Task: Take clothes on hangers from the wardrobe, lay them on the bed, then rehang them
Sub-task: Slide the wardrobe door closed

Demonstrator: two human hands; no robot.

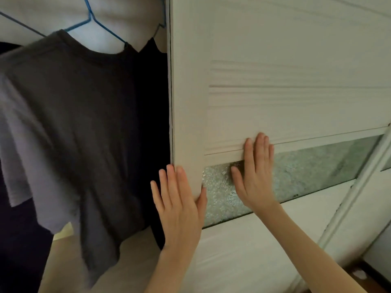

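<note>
T-shirt (69, 123) beside door (275, 60); left hand (179, 208) on edge, right hand (256, 176) flat.

The wardrobe (186, 81) is standing open at the left, carrying a dark grey T-shirt (84, 123) that is hanging on a blue hanger (91, 17), a lighter grey shirt (17, 144) hanging behind it, a black garment (152, 102) hanging alongside.

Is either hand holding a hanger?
No, the left hand and right hand press flat on the door, and the hanger hangs untouched.

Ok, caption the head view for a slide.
Left hand and right hand press white wardrobe door beside grey T-shirt on blue hanger.
</note>
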